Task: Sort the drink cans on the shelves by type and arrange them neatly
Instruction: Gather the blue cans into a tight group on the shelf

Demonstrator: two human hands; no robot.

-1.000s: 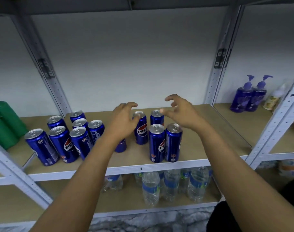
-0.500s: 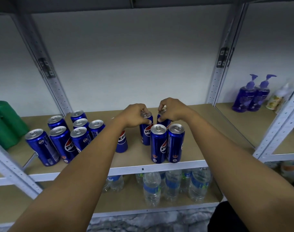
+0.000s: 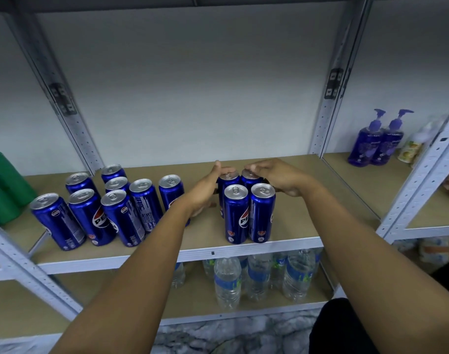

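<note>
Blue can (image 3: 95,217), second from left in the front row of the left-hand group on the shelf (image 3: 290,226): white letters "PE" on a red, white and blue round logo; the rest curves out of sight. Blue can (image 3: 235,217), front left of the square group of four right of that: "PE" likewise. Small print on neighbouring cans and the bottle labels is too blurred to read.

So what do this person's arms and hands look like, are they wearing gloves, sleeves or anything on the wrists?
Nothing is worn on them. The left hand and right hand are bare, with no gloves, and no rings or watch show. Both forearms are uncovered as far up as the picture reaches, so no sleeve is in view. A bit of dark clothing shows at the bottom right, below the right arm.
</note>
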